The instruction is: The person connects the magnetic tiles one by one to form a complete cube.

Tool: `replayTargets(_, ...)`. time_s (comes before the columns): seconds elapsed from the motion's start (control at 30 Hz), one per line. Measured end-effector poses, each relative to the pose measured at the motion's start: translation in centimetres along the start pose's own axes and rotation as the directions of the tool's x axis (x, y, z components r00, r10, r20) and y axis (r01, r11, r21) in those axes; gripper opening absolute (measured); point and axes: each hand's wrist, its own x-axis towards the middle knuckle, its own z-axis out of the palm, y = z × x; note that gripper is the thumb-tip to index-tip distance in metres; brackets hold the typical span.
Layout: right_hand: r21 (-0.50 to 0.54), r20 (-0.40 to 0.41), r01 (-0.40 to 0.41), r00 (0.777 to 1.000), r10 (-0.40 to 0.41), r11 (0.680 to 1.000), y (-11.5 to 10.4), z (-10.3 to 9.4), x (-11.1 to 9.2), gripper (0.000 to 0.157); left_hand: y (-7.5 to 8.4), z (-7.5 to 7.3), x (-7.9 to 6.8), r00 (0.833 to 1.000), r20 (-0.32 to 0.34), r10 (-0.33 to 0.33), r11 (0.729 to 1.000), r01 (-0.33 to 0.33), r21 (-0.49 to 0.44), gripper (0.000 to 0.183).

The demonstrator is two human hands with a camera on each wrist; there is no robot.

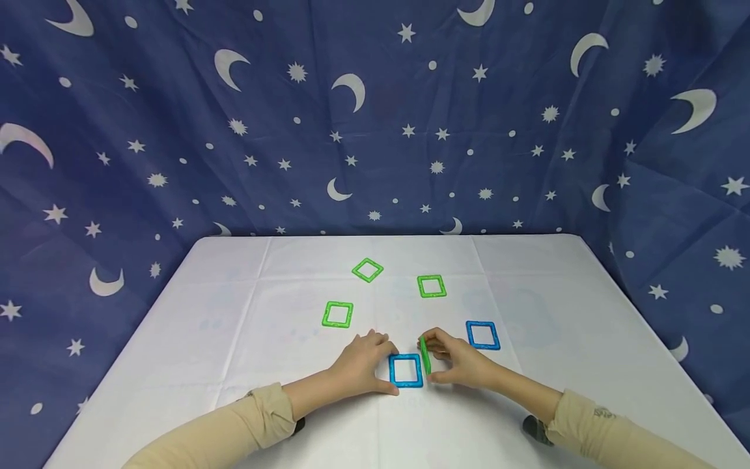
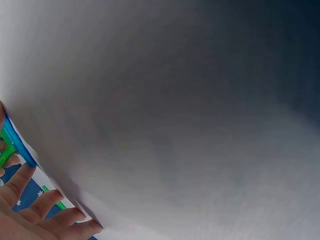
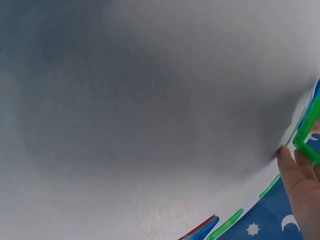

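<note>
A blue square frame tile (image 1: 405, 355) lies flat on the white table. My left hand (image 1: 364, 366) holds it at its left side, thumb at the near corner and a finger at the far corner. Just to its right, my right hand (image 1: 459, 361) pinches a green square tile (image 1: 425, 355) that stands on edge beside the blue one. In the left wrist view the left hand's fingers (image 2: 42, 205) reach the blue tile (image 2: 19, 142). The right wrist view shows the green tile (image 3: 303, 135) by the right hand (image 3: 302, 190).
Green square tiles lie flat farther back: one at left (image 1: 338, 325), one turned like a diamond (image 1: 358, 271) and one at right (image 1: 432, 295). Another blue tile (image 1: 483, 348) lies right of my right hand. A dark starry curtain (image 1: 375, 117) hangs behind the table (image 1: 176, 365).
</note>
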Motion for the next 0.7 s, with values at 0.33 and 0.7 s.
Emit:
replayTargets(0.33, -0.041, -0.041, 0.003, 0.999, -0.005, 0.999, 0.1, 0.81, -0.14, 0.055, -0.07, 0.06, 0.14, 1.0, 0.006, 0.006, 1.0, -0.006, 0.017, 0.062)
replayTargets(0.7, -0.097, -0.057, 0.025, 0.998, -0.031, 0.995, -0.01, 1.04, -0.16, 0.056, 0.0, 0.01, 0.01, 1.0, -0.001, 0.01, 1.0, -0.01, 0.013, 0.06)
